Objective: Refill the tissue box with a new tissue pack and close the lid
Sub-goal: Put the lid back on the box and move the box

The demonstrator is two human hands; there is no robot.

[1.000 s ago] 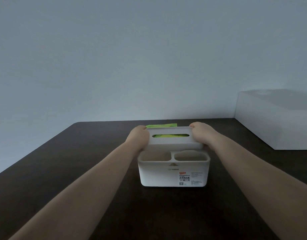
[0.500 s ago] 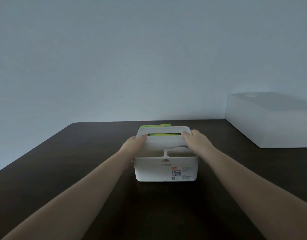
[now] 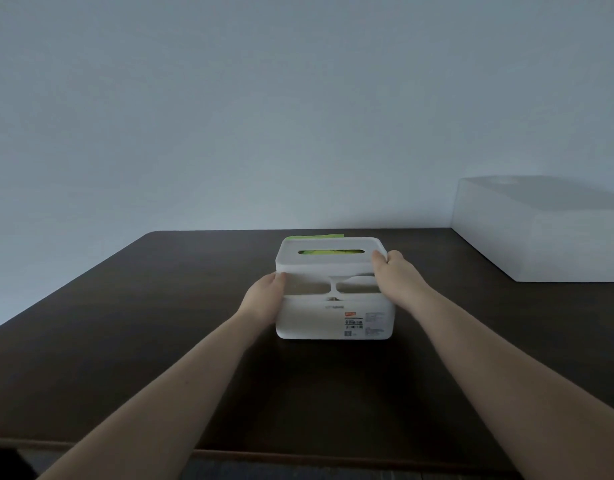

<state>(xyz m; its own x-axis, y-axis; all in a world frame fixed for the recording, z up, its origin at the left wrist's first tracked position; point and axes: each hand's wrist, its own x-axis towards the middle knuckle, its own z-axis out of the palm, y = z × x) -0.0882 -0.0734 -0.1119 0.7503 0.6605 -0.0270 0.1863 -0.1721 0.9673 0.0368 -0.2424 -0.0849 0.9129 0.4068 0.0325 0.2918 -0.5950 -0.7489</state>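
Observation:
A white tissue box [image 3: 312, 320] with two front compartments stands on the dark table [image 3: 125, 341]. Its white lid [image 3: 329, 259] with a long slot sits on top of the back section. The green tissue pack [image 3: 329, 252] shows through the slot, and a green edge sticks up behind the lid. My left hand [image 3: 265, 296] grips the box's left side just under the lid. My right hand [image 3: 393, 273] holds the lid's right end, thumb on its corner.
A large white box [image 3: 541, 237] stands at the back right of the table. A pale wall rises behind the table's far edge. The table's near edge runs along the bottom of the view.
The lid has come down from a raised, tilted position onto the box's back section. My left hand has slid down from the lid's left end to the box's side.

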